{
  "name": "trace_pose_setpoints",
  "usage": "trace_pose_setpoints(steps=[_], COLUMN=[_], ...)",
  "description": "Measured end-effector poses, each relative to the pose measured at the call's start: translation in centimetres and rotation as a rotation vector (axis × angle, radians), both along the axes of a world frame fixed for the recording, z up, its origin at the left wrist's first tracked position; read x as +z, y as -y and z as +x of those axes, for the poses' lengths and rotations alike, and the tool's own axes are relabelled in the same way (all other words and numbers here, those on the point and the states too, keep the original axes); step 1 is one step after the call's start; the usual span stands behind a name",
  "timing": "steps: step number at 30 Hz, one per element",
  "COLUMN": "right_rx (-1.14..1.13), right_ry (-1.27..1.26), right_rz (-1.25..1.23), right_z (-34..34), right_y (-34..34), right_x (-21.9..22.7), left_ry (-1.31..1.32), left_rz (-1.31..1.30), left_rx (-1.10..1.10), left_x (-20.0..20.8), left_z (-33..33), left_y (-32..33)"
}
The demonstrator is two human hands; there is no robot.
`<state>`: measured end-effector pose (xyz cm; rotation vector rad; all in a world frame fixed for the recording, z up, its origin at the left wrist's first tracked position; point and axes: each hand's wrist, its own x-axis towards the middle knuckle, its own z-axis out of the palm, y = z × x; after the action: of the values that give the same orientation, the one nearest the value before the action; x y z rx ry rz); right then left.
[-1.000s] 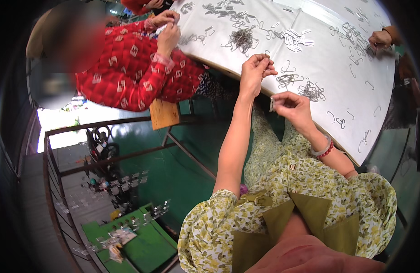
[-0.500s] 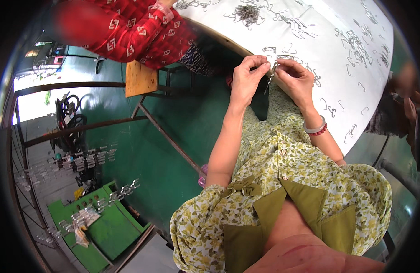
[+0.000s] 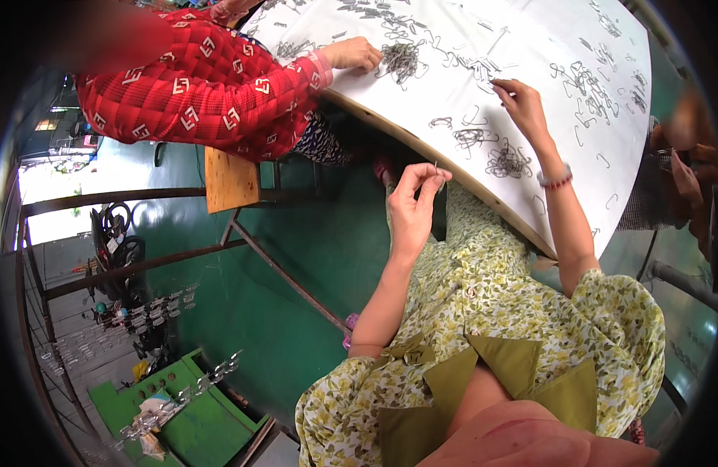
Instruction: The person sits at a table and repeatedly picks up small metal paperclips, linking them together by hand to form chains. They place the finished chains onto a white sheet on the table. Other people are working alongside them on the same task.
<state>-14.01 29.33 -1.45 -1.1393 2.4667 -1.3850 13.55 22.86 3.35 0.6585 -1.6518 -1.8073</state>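
My left hand [image 3: 415,204] is closed in a pinch near the table's front edge. A thin, small metal piece [image 3: 437,166] sticks up from its fingertips; the rest is hidden by the fingers. Farther right, my right hand [image 3: 524,110] reaches over the table, thumb and forefinger together beside a pile of slim metal pieces [image 3: 483,67]. Whatever lies in that pinch is too small to make out. Below it, loose metal hooks [image 3: 508,161] form a heap close to the edge, with a smaller cluster of hooks [image 3: 472,138] alongside.
The white table [image 3: 530,50] has a wooden edge [image 3: 405,134]. More bent wire hooks [image 3: 584,84] are scattered at right, and a dark heap of hooks [image 3: 402,62] lies near a co-worker's hand [image 3: 352,54]. A wooden stool [image 3: 230,179] and metal frame [image 3: 289,276] stand at left.
My right hand has left my left hand and moved out over the table to the slim metal pieces. My left hand sits lower. The co-worker's arm now reaches onto the table. The view has shifted.
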Motion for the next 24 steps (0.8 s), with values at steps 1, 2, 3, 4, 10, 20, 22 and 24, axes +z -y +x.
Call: trace_pose_setpoints(steps=[1,2,3,4,10,20,22,24], right_rx=[0.033,0.066,0.136,0.232,0.254,0.437,0.48,0.474], right_ry=[-0.135,-0.268,-0.282,-0.414,-0.374,0.715,0.759,0.744], right_rz=[0.1,0.199,0.334,0.21,0.268,-0.162,-0.193,-0.217], right_z=[-1.9,-3.4,-4.2,-4.8,-4.2,9.5,13.0,15.2], right_y=[0.7,1.3,1.9,1.6,1.5,-0.7,-0.9,-1.2], right_x=[-1.0,-1.9,-2.7,-3.6,-2.3,8.3,9.4,10.8], left_ry=[0.019,0.039,0.05,0.018,0.083,0.108,0.133,0.121], left_rz=[0.003,0.004,0.003,0.045,-0.062,-0.206,-0.252,-0.277], left_rx=[-0.009,-0.016,-0.012,0.001,-0.008,-0.01,-0.016,0.005], left_x=[0.0,0.1,0.1,0.4,1.6,2.1,2.5,2.7], left_z=[0.2,0.3,0.6,0.7,2.0,3.6,3.8,3.7], left_y=[-0.1,-0.1,-0.1,-0.3,0.5,0.5,0.4,0.2])
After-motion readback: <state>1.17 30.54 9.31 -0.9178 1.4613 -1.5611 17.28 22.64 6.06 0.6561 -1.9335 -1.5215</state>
